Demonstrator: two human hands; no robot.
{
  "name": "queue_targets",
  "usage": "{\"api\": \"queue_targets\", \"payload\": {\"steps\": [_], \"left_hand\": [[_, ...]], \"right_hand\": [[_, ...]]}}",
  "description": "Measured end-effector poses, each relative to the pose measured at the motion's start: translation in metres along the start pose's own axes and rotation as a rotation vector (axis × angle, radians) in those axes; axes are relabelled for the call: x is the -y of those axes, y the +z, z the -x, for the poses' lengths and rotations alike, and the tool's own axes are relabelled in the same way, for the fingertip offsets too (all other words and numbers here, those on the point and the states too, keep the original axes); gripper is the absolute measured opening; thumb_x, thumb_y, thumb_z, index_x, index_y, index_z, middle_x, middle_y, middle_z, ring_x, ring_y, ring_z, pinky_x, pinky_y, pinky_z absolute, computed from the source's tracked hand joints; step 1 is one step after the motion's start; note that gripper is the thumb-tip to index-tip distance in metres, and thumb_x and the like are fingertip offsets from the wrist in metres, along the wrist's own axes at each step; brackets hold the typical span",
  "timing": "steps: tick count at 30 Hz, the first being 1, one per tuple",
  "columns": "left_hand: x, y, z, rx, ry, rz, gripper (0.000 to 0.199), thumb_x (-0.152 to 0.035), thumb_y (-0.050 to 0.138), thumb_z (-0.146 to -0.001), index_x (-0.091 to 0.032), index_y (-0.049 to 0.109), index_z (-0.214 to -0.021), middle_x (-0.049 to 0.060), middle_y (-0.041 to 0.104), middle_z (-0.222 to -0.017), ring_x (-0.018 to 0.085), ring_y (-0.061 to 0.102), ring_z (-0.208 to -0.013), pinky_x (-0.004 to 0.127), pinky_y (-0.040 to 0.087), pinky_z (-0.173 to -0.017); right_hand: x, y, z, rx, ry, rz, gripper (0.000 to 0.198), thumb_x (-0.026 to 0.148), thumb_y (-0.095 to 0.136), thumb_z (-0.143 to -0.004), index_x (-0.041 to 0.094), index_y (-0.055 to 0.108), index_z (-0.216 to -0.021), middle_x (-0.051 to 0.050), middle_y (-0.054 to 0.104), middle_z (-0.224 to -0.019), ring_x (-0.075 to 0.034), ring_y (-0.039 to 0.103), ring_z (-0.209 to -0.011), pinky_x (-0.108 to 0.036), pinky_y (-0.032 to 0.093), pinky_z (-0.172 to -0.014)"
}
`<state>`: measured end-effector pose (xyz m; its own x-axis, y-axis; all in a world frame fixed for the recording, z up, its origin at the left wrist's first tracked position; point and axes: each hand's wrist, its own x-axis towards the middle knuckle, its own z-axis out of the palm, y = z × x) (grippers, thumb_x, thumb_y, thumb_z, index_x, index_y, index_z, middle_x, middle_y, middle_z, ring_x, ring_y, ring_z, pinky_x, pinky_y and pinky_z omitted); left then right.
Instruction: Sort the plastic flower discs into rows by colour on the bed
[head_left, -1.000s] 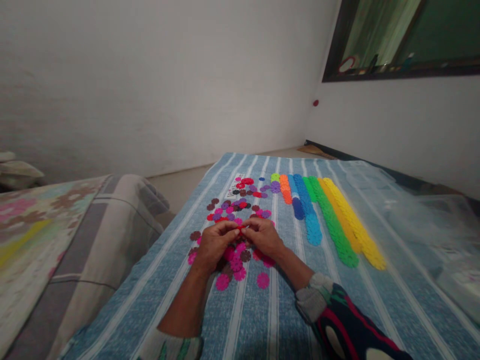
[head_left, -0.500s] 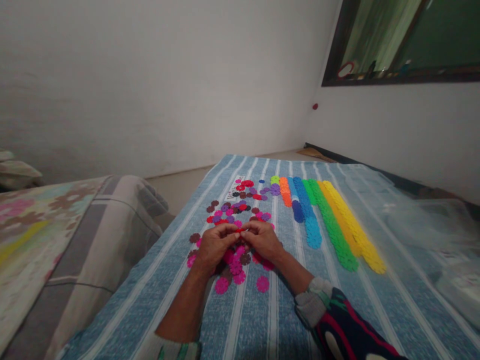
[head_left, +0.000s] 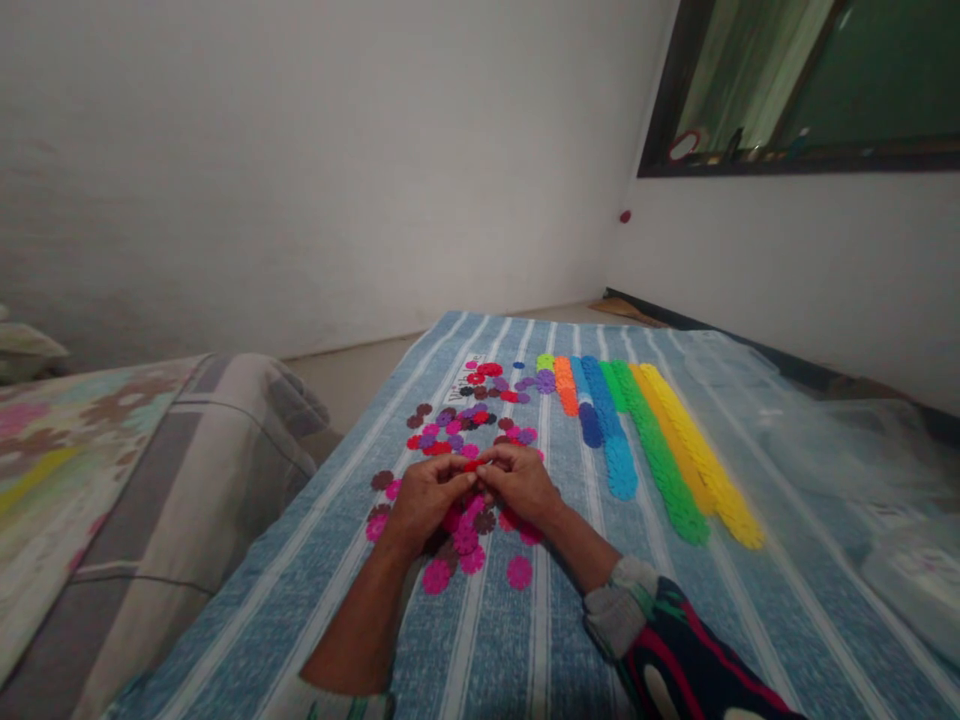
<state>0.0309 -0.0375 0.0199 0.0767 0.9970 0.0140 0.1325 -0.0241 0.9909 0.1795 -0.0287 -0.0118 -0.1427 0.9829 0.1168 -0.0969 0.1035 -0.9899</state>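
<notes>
Both hands together at the near middle of the table: left hand (head_left: 429, 497) and right hand (head_left: 523, 487) each pinched, thumb and fingertips, on one small red piece (head_left: 471, 467). Whether it is one disc or a few pressed together, I cannot tell; the fingers cover most of it

Clock set on the red piece, 12 away from the person. The piece sits between the two sets of fingertips, over the scatter of loose discs

Handling, my judgement: thin stuff, so a light pinch on the rim from both sides, faces lined up, even pressure; wrists low and quiet so the sleeves don't sweep the loose ones

Close in: pink discs (head_left: 465, 540) at 6, a lone pink disc (head_left: 519, 572) apart at 5, a brown disc (head_left: 382, 481) at 9. At 12, mixed reds, purples and browns, partly over a lettered sheet (head_left: 456, 386)

Farther: overlapping rows by colour, orange row (head_left: 566, 385) toward 2, blue row (head_left: 602, 400) past it, green row (head_left: 664, 475) and yellow row (head_left: 705, 455) near 3

Outermost: clear plastic (head_left: 847, 435) at 3, striped cloth (head_left: 300, 620) under everything on the table, grey-banded cover (head_left: 225, 440) at 9, dark-framed window (head_left: 802, 90) up at 2
</notes>
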Motion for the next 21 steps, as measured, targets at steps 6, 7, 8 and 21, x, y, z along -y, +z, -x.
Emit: {"api": "queue_targets", "payload": {"steps": [6, 7, 8, 21], "left_hand": [[0.0009, -0.0016, -0.0006, 0.035, 0.01, -0.01, 0.019, -0.034, 0.076, -0.059, -0.017, 0.072, -0.068, 0.002, 0.068, -0.061, 0.013, 0.057, -0.054, 0.022, 0.041, -0.05], [0.001, -0.0017, -0.0005, 0.036, 0.011, -0.008, 0.019, -0.033, 0.076, -0.059, -0.017, 0.072, -0.067, 0.002, 0.068, -0.061, 0.013, 0.057, -0.054, 0.022, 0.041, -0.05], [0.001, -0.0018, -0.0004, 0.036, 0.011, -0.005, 0.018, -0.033, 0.076, -0.059, -0.017, 0.072, -0.067, 0.002, 0.068, -0.061, 0.013, 0.057, -0.054, 0.022, 0.041, -0.05], [0.0007, -0.0054, -0.0003, -0.011, -0.074, 0.187, 0.027, -0.035, 0.078, -0.057, -0.016, 0.067, -0.073, 0.001, 0.067, -0.058, 0.014, 0.061, -0.054, 0.024, 0.045, -0.055]], "right_hand": [[0.0011, 0.0004, 0.0003, 0.003, 0.002, -0.016, 0.01, 0.026, 0.064, -0.072, 0.018, 0.065, -0.077, 0.005, 0.062, -0.055, -0.009, 0.056, -0.041, -0.018, 0.042, -0.04], [0.0012, 0.0005, 0.0005, 0.004, 0.004, -0.009, 0.01, 0.027, 0.064, -0.072, 0.018, 0.065, -0.077, 0.005, 0.062, -0.055, -0.009, 0.056, -0.041, -0.018, 0.042, -0.04], [0.0012, 0.0006, 0.0008, 0.005, 0.006, -0.002, 0.011, 0.027, 0.064, -0.072, 0.018, 0.065, -0.078, 0.004, 0.062, -0.055, -0.01, 0.056, -0.042, -0.018, 0.042, -0.04], [0.0038, 0.0069, 0.0047, 0.0, 0.006, -0.016, 0.015, 0.031, 0.065, -0.072, 0.019, 0.067, -0.08, 0.003, 0.062, -0.056, -0.012, 0.057, -0.047, -0.023, 0.047, -0.046]]}}
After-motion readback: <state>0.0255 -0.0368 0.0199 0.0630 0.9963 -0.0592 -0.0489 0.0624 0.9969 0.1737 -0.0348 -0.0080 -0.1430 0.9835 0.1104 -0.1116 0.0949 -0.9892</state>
